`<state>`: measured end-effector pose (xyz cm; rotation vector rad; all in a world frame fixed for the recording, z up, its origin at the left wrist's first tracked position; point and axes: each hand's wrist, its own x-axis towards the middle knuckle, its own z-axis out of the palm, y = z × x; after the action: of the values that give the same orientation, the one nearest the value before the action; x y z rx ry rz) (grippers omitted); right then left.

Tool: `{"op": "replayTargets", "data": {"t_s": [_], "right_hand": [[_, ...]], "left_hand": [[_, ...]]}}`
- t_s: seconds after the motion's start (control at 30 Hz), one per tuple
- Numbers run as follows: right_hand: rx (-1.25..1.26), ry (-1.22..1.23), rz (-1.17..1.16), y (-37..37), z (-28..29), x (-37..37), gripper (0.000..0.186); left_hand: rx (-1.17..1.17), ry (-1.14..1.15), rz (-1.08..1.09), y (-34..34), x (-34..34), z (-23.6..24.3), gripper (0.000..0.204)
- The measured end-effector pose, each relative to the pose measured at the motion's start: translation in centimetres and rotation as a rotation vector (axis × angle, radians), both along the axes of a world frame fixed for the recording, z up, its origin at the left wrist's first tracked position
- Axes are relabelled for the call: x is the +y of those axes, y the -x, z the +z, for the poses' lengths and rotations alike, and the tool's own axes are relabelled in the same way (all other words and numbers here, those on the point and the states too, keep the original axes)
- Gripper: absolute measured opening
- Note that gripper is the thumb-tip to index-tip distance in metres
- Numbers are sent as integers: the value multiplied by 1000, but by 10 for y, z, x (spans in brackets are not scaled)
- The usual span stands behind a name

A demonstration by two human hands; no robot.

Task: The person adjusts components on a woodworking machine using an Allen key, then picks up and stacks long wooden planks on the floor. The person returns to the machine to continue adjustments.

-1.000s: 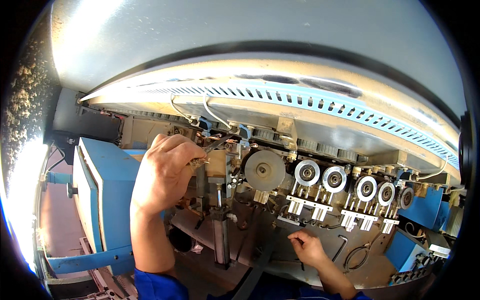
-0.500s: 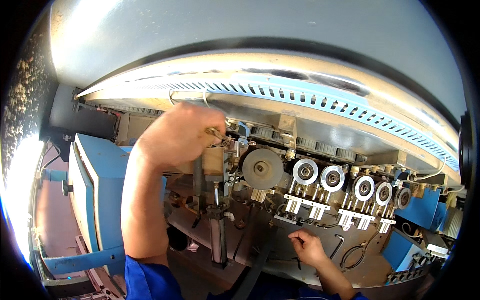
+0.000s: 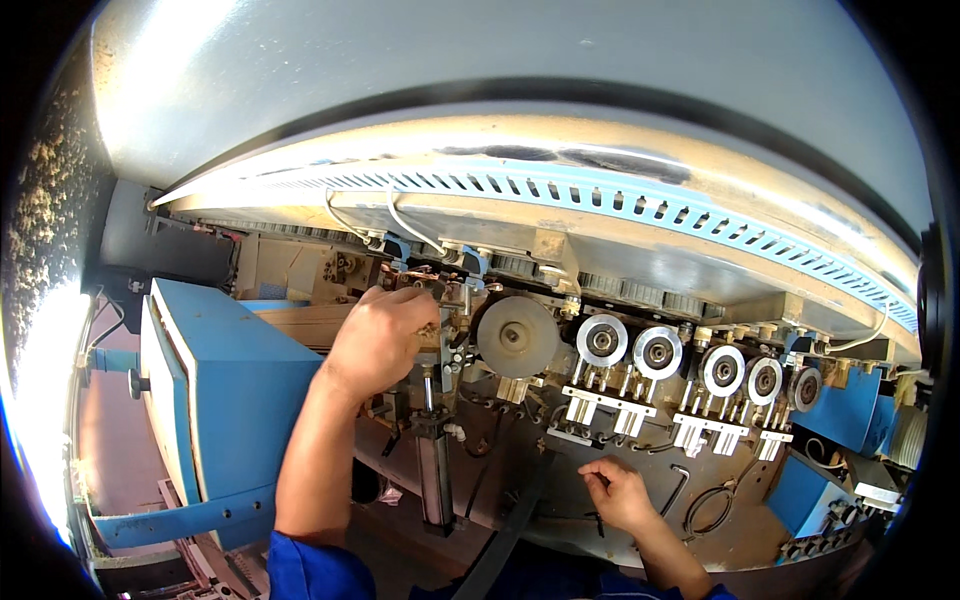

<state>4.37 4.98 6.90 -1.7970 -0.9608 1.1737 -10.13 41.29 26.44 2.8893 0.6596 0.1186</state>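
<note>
My left hand (image 3: 385, 335) is closed at the metal bracket assembly (image 3: 452, 335), left of a large grey-tan wheel (image 3: 516, 337). Its fingertips are bunched together, and what they grip is mostly hidden. Below that hand an upright pneumatic cylinder (image 3: 435, 470) with a bright rod stands on the machine. My right hand (image 3: 615, 493) rests low over the metal base plate (image 3: 560, 500) with its fingers curled in; whatever they hold is hidden. A small dark piece shows just beneath it. To its right lies an L-shaped hex key (image 3: 679, 489).
Several silver-rimmed rollers (image 3: 657, 353) on pale brackets run to the right. A slotted light-blue rail (image 3: 600, 198) curves above, under a large grey hood (image 3: 500, 50). A blue housing (image 3: 235, 370) stands left, and a coiled black cable (image 3: 708, 512) lies at right.
My left hand has moved down and slightly right, to beside the bracket. The brass-coloured piece seen at its fingertips is now mostly hidden. My right hand stays put.
</note>
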Motion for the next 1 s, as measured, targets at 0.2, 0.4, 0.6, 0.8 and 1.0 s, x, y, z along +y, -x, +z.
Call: {"op": "replayTargets", "data": {"t_s": [0.2,0.4,0.6,0.8,1.0], "right_hand": [[-16,29,-7,1,-2,4,12],[45,85,22,15,-8,7,11],[4,30,1,13,-5,7,13],[-26,88,37,5,-1,5,14],[-21,33,13,2,7,5,12]], "left_hand": [[-91,-104,20,9,15,4,21],[38,7,48,-33,18,86,5],[134,202,101,-42,41,72,8],[309,222,55,-69,55,73,11],[192,137,-128,-57,27,40,8]]}}
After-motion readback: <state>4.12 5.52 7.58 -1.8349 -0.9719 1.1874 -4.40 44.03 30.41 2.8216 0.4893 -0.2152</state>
